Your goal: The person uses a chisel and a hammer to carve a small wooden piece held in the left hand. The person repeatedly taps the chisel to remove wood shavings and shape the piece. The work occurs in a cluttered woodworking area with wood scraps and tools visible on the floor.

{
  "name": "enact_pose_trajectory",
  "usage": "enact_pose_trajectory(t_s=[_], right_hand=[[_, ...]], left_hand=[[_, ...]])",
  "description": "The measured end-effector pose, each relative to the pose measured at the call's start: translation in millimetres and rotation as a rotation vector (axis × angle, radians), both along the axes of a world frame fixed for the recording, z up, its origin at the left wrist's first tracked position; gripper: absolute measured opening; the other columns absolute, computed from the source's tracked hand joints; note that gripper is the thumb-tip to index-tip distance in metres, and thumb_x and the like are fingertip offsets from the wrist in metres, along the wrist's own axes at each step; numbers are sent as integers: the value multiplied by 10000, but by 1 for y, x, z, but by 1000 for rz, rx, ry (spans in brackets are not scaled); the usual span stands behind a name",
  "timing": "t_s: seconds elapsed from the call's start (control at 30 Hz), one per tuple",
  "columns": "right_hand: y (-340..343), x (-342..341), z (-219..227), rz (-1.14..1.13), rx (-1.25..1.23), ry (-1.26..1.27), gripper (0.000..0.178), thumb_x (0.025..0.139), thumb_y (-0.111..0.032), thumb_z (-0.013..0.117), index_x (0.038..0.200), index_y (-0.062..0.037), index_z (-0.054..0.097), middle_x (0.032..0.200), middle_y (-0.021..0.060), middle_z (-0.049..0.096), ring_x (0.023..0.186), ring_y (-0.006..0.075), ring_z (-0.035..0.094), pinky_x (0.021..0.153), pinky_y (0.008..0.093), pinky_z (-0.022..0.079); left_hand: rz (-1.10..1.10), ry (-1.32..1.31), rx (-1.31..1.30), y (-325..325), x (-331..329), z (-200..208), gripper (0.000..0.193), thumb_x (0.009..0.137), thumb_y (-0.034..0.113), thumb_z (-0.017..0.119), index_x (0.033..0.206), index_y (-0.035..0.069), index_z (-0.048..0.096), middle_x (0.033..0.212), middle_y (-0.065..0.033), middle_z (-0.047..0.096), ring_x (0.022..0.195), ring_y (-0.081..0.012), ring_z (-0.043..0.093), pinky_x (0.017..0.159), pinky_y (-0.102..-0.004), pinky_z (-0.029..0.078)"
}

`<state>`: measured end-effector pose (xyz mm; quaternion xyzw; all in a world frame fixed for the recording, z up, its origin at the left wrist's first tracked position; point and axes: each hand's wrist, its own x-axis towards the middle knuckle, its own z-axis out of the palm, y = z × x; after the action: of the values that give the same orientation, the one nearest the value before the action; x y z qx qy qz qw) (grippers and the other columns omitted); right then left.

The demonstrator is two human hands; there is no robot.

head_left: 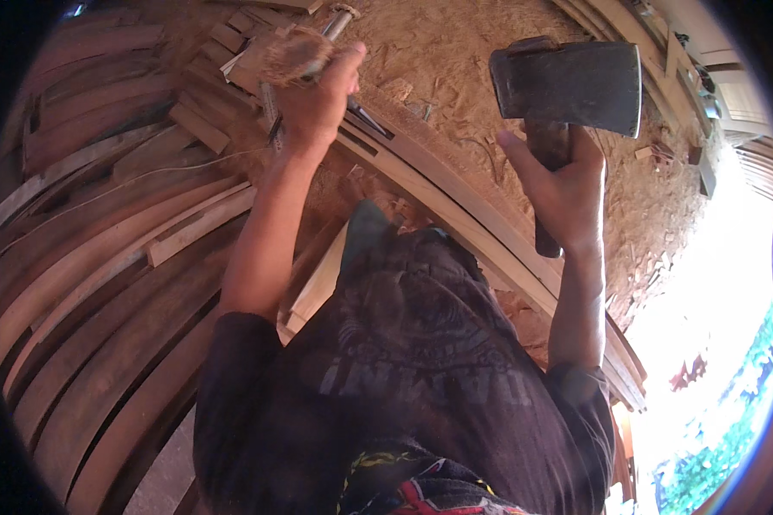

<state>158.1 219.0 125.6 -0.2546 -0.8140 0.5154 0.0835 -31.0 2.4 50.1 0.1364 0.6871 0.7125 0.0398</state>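
Observation:
My left hand (313,112) is closed round a chisel whose wooden top (294,57) is frayed and mushroomed. Its dark blade (368,118) slants down to a slot cut in a long wooden beam (442,176). In my right hand (567,189) is a hatchet, gripped by its dark handle (548,146) just under the head. The broad hatchet head (567,84) is dark metal with a brighter edge on the right, held up to the right of the beam. A second slot shows in the pale timber alongside.
Long planks (120,232) lie stacked over the left side. Wood shavings and sawdust (438,51) cover the ground beyond the beam. A metal rod (339,21) stands out behind my left hand. More timbers (666,60) lie at the far right, near bright daylight.

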Motion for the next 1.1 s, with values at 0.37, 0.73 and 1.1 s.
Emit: enact_pose_trajectory(t_s=[0.37,0.73,1.1], right_hand=[[-20,-26,49,47,200,368,287,844,-223,838,942,20,721,774,149,744,661,194,719,624,341,549],[-28,-71,46,653,733,297,155,907,-123,652,1008,-5,642,780,242,702,766,446,716,683,536,579],[-29,-79,10,707,894,219,175,834,-144,695,944,-27,627,811,243,688,786,463,676,704,571,534]], left_hand=[[65,403,-559,3,47,-21,239,931,247,764,910,57,620,811,-47,674,777,-186,661,681,-375,510],[89,648,-393,20,44,-41,196,883,100,711,1059,37,655,1013,-81,714,949,-309,686,826,-435,550],[117,569,-322,23,36,-57,256,848,130,757,1077,61,668,991,-142,736,932,-351,715,756,-425,573]])
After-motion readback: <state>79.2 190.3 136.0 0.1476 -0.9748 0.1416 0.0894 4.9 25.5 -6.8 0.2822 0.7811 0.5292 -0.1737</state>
